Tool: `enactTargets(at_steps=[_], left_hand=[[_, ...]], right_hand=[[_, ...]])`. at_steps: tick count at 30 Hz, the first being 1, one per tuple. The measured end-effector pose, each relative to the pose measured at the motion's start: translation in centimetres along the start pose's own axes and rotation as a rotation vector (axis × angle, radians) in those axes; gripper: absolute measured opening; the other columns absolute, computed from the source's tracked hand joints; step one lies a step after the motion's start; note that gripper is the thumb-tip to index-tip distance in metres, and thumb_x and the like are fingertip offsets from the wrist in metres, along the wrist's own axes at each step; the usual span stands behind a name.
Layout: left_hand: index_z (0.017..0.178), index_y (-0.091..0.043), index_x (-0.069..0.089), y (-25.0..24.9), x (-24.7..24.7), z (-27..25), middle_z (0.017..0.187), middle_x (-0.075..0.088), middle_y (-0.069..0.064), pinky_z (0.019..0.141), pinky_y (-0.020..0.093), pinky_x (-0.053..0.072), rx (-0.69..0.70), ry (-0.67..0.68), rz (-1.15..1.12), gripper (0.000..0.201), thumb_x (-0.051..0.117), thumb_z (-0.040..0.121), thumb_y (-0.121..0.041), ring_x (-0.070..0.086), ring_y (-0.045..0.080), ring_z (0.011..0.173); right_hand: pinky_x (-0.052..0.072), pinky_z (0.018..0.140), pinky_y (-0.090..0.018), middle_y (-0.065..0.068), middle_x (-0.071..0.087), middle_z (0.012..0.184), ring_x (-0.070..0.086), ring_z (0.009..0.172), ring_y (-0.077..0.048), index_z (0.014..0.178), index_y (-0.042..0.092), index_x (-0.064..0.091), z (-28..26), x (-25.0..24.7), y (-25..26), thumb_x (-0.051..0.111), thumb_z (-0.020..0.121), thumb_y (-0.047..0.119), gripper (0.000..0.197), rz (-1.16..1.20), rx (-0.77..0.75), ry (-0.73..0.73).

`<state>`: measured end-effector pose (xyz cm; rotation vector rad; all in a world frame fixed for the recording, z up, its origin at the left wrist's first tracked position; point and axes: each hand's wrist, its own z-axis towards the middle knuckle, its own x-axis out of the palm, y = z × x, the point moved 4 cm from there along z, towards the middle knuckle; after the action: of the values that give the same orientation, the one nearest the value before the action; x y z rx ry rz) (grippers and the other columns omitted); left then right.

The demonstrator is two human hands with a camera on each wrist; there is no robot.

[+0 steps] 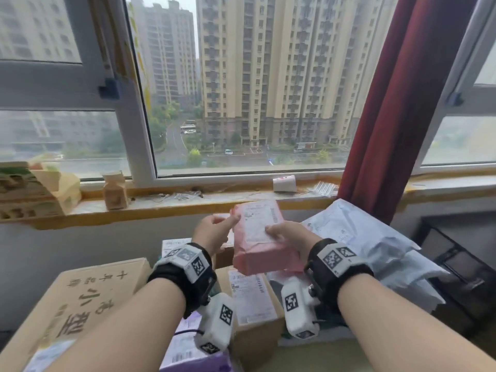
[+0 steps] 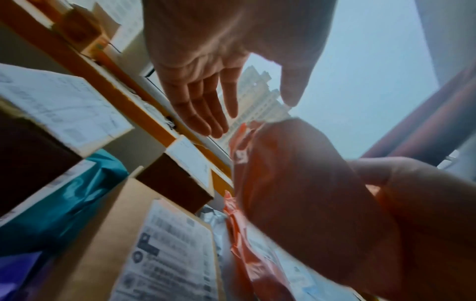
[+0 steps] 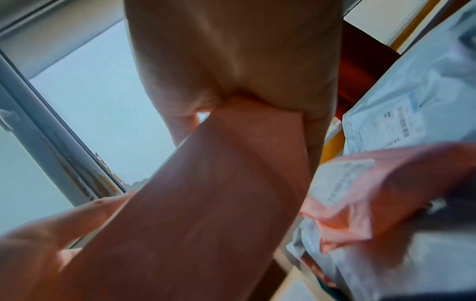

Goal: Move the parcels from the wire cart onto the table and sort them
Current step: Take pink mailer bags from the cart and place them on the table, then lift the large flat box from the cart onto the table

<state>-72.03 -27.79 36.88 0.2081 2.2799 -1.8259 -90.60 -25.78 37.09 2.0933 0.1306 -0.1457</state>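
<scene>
My right hand (image 1: pixel 288 234) grips the pink parcel (image 1: pixel 259 237) at frame centre; my left hand (image 1: pixel 214 228) lies flat-fingered against its left edge. Several parcels already lie below on the desk (image 1: pixel 308 358), apparently mid-sorting.

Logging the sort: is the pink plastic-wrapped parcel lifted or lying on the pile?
Lifted: right hand grips the pink plastic-wrapped parcel above the boxes.

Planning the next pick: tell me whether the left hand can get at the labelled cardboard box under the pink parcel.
Probably yes: the left hand is open, and the cardboard box lies uncovered just below it.
</scene>
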Motion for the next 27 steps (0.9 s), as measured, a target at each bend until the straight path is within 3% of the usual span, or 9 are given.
enactTargets(at_steps=[2,3,7,10,12,18,21,24,27], left_hand=[[0.113,-0.011,0.056,1.3,-0.3,0.0,0.108,0.062,0.006,0.073,0.037,0.056,-0.081,0.027,-0.002,0.048,0.065,0.084,-0.047,0.062,0.021,0.095],[0.11,-0.012,0.057,1.8,-0.5,-0.2,0.107,0.062,0.005,0.068,0.035,0.056,-0.098,0.042,0.021,0.043,0.066,0.084,-0.046,0.062,0.02,0.093],[0.102,-0.014,0.058,3.1,-0.8,-0.9,0.103,0.065,0.004,0.066,0.034,0.06,-0.142,0.065,0.109,0.032,0.07,0.082,-0.036,0.065,0.02,0.093],[0.099,-0.011,0.061,3.4,-0.7,-1.2,0.104,0.069,0.01,0.072,0.038,0.061,-0.166,0.086,0.144,0.024,0.07,0.081,-0.024,0.067,0.022,0.094],[0.095,-0.01,0.063,3.5,-0.7,-1.3,0.105,0.069,0.013,0.073,0.039,0.061,-0.176,0.088,0.163,0.02,0.071,0.08,-0.02,0.068,0.025,0.096],[0.089,-0.011,0.059,2.8,-1.0,-2.0,0.098,0.062,0.007,0.061,0.029,0.057,-0.13,0.051,0.207,0.02,0.067,0.083,-0.028,0.062,0.016,0.088],[0.081,-0.013,0.056,2.7,-1.6,-2.4,0.087,0.057,0.002,0.058,0.027,0.056,-0.116,0.027,0.206,0.021,0.066,0.085,-0.031,0.059,0.012,0.082],[0.079,-0.013,0.056,2.6,-2.2,-2.8,0.084,0.056,0.002,0.057,0.027,0.055,-0.114,0.019,0.191,0.022,0.065,0.086,-0.031,0.06,0.014,0.083],[0.078,-0.014,0.054,2.1,-3.0,-3.1,0.087,0.058,0.004,0.065,0.032,0.058,-0.106,0.006,0.21,0.022,0.065,0.087,-0.032,0.061,0.018,0.088]], right_hand=[[0.054,0.077,-0.035,-0.011,0.067,0.104,0.065,0.091,-0.026,0.104,0.012,0.053,0.5,1.5,-1.6,0.057,0.092,0.015,0.013,-0.055,0.078,0.109],[0.054,0.083,-0.037,-0.011,0.068,0.106,0.066,0.095,-0.027,0.108,0.013,0.053,0.7,2.0,-2.2,0.06,0.089,0.015,0.02,-0.093,0.096,0.133],[0.055,0.079,-0.036,-0.014,0.067,0.114,0.067,0.101,-0.031,0.117,0.013,0.052,1.3,3.3,-3.4,0.06,0.079,0.01,0.039,-0.169,0.14,0.222],[0.052,0.094,-0.04,-0.014,0.065,0.116,0.065,0.104,-0.03,0.118,0.013,0.052,1.4,3.3,-3.2,0.066,0.068,0.021,0.053,-0.358,0.116,0.17],[0.052,0.095,-0.042,-0.011,0.066,0.112,0.065,0.102,-0.027,0.119,0.016,0.052,2.0,3.2,-3.1,0.068,0.065,0.033,0.059,-0.475,0.081,0.106],[0.054,0.091,-0.038,-0.008,0.062,0.109,0.063,0.096,-0.023,0.126,0.014,0.05,1.7,2.3,-2.7,0.065,0.076,0.054,0.066,-0.55,0.015,-0.045],[0.057,0.084,-0.035,-0.006,0.065,0.104,0.065,0.091,-0.021,0.131,0.012,0.049,1.4,2.0,-2.0,0.062,0.081,0.055,0.067,-0.528,-0.048,-0.119],[0.052,0.091,-0.036,-0.002,0.062,0.115,0.063,0.1,-0.019,0.134,0.014,0.048,1.1,2.0,-1.0,0.059,0.084,0.051,0.063,-0.519,-0.131,-0.182],[0.05,0.088,-0.037,0.01,0.046,0.08,0.051,0.076,-0.011,0.123,0.02,0.054,0.8,2.3,0.3,0.057,0.083,0.048,0.048,-0.527,-0.194,-0.212]])
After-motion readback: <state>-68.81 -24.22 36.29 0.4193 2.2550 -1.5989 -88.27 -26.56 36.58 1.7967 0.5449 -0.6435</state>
